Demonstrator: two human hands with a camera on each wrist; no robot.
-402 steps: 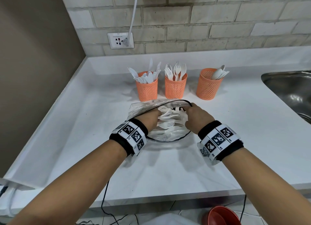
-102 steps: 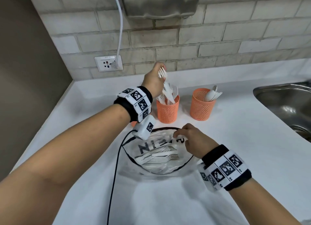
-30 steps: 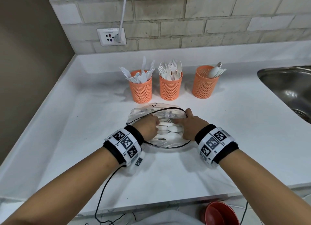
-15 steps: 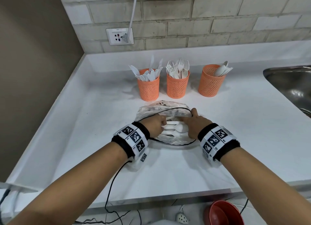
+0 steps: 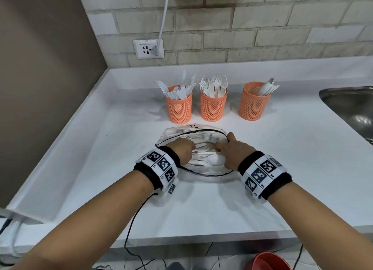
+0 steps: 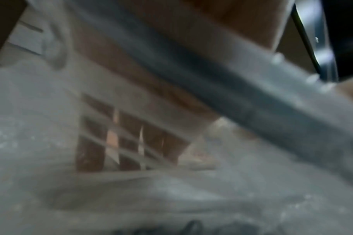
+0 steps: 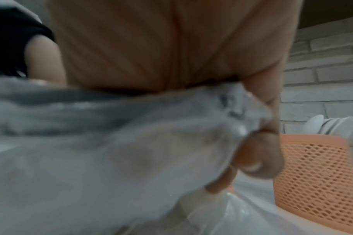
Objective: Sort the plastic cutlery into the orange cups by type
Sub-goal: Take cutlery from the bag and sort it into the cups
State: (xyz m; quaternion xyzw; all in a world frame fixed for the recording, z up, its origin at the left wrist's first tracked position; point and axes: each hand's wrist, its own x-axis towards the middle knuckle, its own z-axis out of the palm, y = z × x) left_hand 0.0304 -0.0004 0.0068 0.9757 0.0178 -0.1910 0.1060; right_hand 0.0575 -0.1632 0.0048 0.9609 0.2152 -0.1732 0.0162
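Both hands back in clear bag (image 5: 203, 169) on worktop (image 5: 201, 207) since last fork drop. Right hand (image 5: 232, 153) pinches the bag rim; left hand (image 5: 182, 151) curled among loose cutlery (image 5: 212, 160), grip contents unclear. Orange cups (image 5: 214, 108) stand behind; next pick pending.

The bench (image 5: 222, 205) is a white, smooth surface with a raised lip along its rear and left edges. Behind it stands a wall of pale grey-white brick (image 5: 252, 27). A white socket plate (image 5: 148, 48) is set low in the brick; a white cable (image 5: 164, 17) runs upward from it. The left side wall (image 5: 44, 77) is plain brown-grey. A stainless steel sink (image 5: 351, 108) is recessed at the right edge. Below the front edge, a red round container (image 5: 270, 262) and black cords (image 5: 133, 239) are visible. Lighting is even.
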